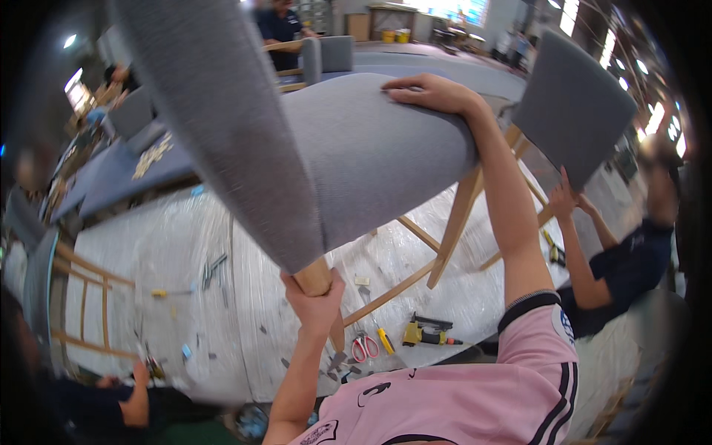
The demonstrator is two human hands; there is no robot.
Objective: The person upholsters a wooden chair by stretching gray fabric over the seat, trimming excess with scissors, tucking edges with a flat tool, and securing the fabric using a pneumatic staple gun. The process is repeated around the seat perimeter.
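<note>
A grey upholstered chair [378, 148] with wooden legs is tilted in front of me, its tall backrest rising at the left. My left hand [315, 300] is wrapped round a wooden leg just below the backrest. Across the far side of the seat lies my right hand [430, 95], fingers stretched out over the fabric and gripping nothing. Below the chair, a pair of red-handled scissors [364, 348], a yellow-handled tool [386, 341] and a yellow and black staple gun [430, 331] rest on the plastic-covered table [274, 356].
Another grey chair [571, 104] stands at the right, with a co-worker's hand [565, 200] on it. At the left a second person works beside a wooden chair frame [93, 300]. A screwdriver [167, 294] and small scraps lie on the plastic. A further person [283, 30] stands far back.
</note>
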